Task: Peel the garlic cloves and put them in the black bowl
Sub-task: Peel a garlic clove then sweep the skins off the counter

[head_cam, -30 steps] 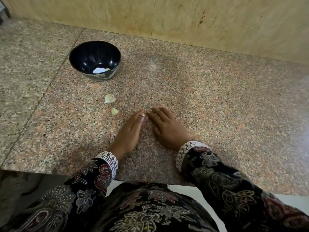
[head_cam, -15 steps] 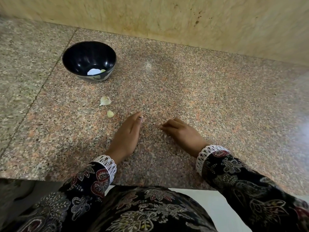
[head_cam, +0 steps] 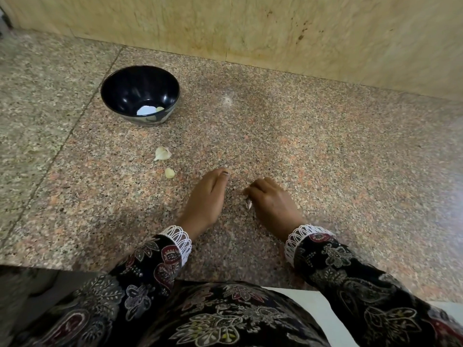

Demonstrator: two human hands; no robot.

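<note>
The black bowl (head_cam: 117, 96) stands at the back left of the granite counter, with a pale peeled clove (head_cam: 159, 109) in its bottom. A whitish garlic piece (head_cam: 162, 153) and a small yellowish clove (head_cam: 169, 173) lie on the counter between the bowl and my hands. My left hand (head_cam: 208, 199) rests flat on the counter with straight fingers, just right of the small clove. My right hand (head_cam: 273, 201) lies beside it with fingers curled, pinching a small garlic clove (head_cam: 248, 204) that shows at the thumb; most of that clove is hidden.
A beige stone wall (head_cam: 250, 28) runs along the back of the counter. The counter's front edge (head_cam: 75, 265) is close to my body. A seam (head_cam: 75, 126) crosses the counter left of the bowl.
My right hand drew back from my left hand and curled its fingers; a small garlic clove now shows at its thumb. My left hand stayed flat in place.
</note>
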